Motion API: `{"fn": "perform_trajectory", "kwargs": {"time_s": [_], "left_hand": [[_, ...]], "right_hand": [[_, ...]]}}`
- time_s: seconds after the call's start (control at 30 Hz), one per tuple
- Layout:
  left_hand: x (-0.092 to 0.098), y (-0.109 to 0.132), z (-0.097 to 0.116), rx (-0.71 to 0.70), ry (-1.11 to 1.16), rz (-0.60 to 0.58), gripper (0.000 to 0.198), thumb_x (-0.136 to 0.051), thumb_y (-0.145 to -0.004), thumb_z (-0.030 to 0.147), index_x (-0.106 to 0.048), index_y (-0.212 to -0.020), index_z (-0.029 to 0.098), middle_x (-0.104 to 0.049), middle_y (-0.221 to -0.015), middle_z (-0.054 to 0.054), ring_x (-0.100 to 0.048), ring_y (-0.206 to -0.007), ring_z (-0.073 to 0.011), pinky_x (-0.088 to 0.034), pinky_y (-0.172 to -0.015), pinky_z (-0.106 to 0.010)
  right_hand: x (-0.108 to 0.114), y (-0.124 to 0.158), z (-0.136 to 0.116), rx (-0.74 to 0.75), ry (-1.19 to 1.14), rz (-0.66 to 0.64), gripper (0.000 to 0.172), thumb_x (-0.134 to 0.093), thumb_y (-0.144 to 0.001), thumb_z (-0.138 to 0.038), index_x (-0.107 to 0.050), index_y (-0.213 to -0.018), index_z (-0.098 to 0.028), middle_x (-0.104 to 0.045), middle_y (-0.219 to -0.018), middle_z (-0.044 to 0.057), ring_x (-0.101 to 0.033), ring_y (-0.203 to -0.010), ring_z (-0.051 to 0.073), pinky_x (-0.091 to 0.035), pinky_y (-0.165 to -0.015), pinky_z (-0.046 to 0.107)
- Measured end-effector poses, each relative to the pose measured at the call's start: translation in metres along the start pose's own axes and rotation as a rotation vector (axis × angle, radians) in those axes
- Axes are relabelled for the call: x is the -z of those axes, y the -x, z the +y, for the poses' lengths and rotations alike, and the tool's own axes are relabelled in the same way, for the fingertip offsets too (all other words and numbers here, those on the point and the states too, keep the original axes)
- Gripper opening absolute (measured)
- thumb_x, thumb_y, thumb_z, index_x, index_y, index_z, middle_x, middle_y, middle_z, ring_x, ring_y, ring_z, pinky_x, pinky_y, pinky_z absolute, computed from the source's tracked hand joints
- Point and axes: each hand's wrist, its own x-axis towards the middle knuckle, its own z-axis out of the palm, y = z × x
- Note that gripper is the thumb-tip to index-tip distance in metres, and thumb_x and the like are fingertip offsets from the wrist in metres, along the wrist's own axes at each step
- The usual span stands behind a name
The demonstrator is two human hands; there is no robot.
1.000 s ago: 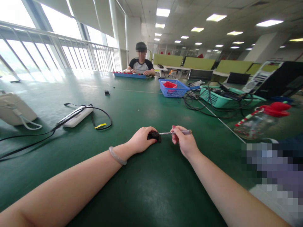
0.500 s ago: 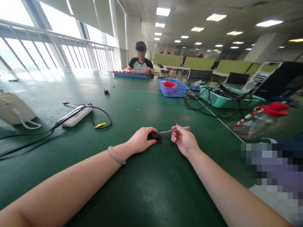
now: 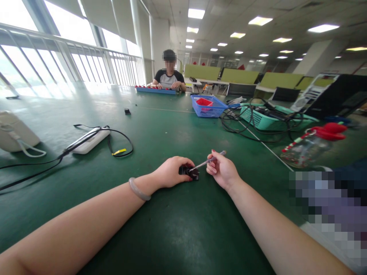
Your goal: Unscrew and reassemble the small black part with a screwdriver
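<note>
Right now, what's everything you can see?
Small part: one, black, front centre
Slim tool: one, silvery, front centre
Table: one, green, foreground
Device: one, white, left
Cord: count unclear, black, across device
Bag: one, beige, left
Block: one, black, left
Baskets: two, blue and turquoise, right
Cables: several, black, right
Bottle: one, clear, red top, right
Tray: one, blue, far end
Person: one, grey shirt, black sleeves, far end
Railing: one, whitish, left
Lights: several, white, overhead
Left hand: one, on small part
Right hand: one, holding slim tool
</note>
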Motion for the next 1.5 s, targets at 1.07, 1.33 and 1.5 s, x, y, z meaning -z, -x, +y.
{"fn": "perform_trajectory", "kwargs": {"time_s": [1.07,1.33,1.5], "left_hand": [[-0.001,-0.001,-0.008,0.086,-0.132,0.04,0.041,-0.07,-0.073,0.03,-0.065,-0.113,0.025,-0.07,-0.106,-0.002,-0.063,-0.096,-0.0214,-0.049,-0.089,-0.035],[-0.001,-0.001,-0.009,0.106,-0.145,0.014,0.046,-0.07,-0.073,0.034,-0.063,-0.118,0.026,-0.069,-0.109,-0.003,-0.062,-0.1,-0.0219,-0.048,-0.092,-0.035],[-0.004,-0.002,-0.014,0.139,-0.194,0.042,0.054,-0.074,-0.07,0.038,-0.061,-0.121,0.026,-0.069,-0.109,-0.005,-0.061,-0.103,-0.0244,-0.048,-0.093,-0.037]], "right_hand": [[-0.026,0.041,-0.005,0.817,1.112,0.132,0.03,-0.047,-0.093,-0.038,-0.059,-0.072,-0.02,-0.053,-0.058,-0.002,-0.049,-0.052,0.012,-0.036,-0.055,0.025],[-0.019,0.027,-0.002,0.685,1.125,0.124,0.033,-0.048,-0.092,-0.043,-0.061,-0.074,-0.019,-0.059,-0.061,0.0,-0.055,-0.056,0.014,-0.039,-0.056,0.025],[-0.026,0.046,-0.006,0.859,1.006,0.065,0.029,-0.047,-0.093,-0.035,-0.059,-0.073,-0.019,-0.055,-0.059,-0.001,-0.051,-0.053,0.013,-0.039,-0.054,0.025]]}}
